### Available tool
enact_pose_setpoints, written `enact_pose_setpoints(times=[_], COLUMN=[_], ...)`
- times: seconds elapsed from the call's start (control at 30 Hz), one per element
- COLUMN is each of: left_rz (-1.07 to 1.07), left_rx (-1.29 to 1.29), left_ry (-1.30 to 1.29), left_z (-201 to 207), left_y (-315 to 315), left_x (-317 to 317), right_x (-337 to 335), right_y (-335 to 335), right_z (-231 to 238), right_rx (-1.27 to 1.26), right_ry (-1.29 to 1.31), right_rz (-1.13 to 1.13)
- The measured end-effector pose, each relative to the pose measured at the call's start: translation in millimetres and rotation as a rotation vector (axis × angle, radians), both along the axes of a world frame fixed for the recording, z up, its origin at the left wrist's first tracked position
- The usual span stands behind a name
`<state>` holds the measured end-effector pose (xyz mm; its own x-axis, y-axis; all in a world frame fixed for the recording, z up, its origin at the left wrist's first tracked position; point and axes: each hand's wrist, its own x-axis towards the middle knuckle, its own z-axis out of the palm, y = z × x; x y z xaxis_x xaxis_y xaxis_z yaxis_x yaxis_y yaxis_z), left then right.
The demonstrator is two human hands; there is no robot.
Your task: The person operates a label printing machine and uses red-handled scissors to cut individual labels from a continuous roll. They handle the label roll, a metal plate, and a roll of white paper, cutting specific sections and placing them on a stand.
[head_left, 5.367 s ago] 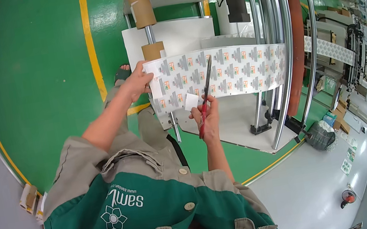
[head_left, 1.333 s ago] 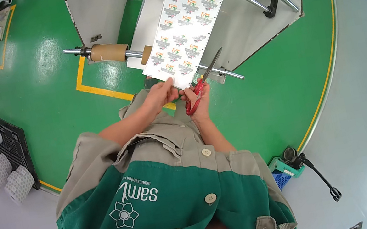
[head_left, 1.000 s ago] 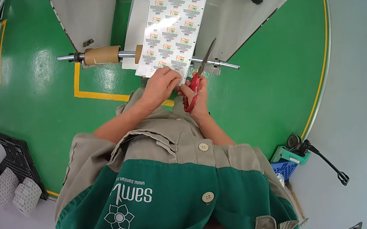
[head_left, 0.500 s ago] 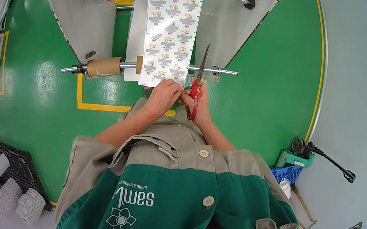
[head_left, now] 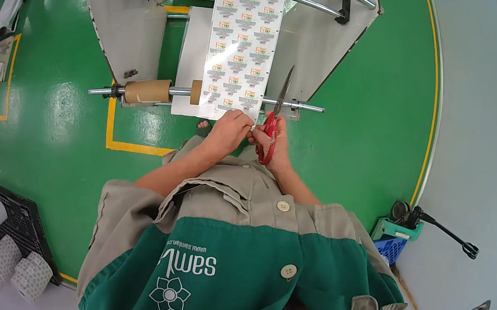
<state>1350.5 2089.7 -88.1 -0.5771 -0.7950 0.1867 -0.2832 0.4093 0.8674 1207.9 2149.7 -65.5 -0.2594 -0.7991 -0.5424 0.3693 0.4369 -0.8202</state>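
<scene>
A long white printed sheet (head_left: pixel 241 44) with small orange and green marks hangs down from the machine's bars to my hands. My left hand (head_left: pixel 230 133) is closed at its lower corner, with the fingertips pinched together on the edge. Close beside it, my right hand (head_left: pixel 278 150) holds scissors (head_left: pixel 271 133) by their red handles. The dark blades point up and to the right, beside the sheet rather than on it. My right fingertips are near the left ones at a small whitish bit, too small to make out.
A metal shaft (head_left: pixel 309 106) crosses below the machine, carrying a brown cardboard core (head_left: pixel 148 91). White machine side panels (head_left: pixel 339 31) flank the sheet. Patterned rolls (head_left: pixel 31 275) lie by a black pallet (head_left: pixel 17 223) at left. A blue crate (head_left: pixel 390 249) sits at lower right.
The view has shifted slightly, so the machine and sheet appear a little farther right and lower. Both hands remain close together by the sheet's lower corner, the scissors still in my right hand.
</scene>
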Motion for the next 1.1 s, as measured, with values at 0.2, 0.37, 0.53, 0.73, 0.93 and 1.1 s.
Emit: enact_pose_setpoints(times=[0.2, 0.37, 0.53, 0.73, 0.93, 1.1], left_rz=[0.009, -0.056, -0.051, 0.006, -0.026, 0.146], left_rx=[0.037, -0.079, 0.008, 0.125, -0.121, -0.063], left_ry=[-0.026, -0.026, -0.043, -0.064, -0.204, -0.205], left_z=[5, 9, 1, 8, 5, -7], left_y=[-1, -5, -4, -2, -1, -3], left_x=[-2, -4, -7, -9, -14, -15], right_x=[-4, -8, -11, -17, -19, -19], right_y=[2, 0, 2, 1, 0, 2], right_z=[-3, 2, 1, -2, -1, -2], right_rx=[-0.063, -0.009, -0.024, -0.033, -0.011, -0.035], right_ry=[-0.016, 0.001, -0.04, -0.047, -0.014, -0.038], right_rz=[0.01, 0.039, 0.044, 0.061, 0.068, 0.059])
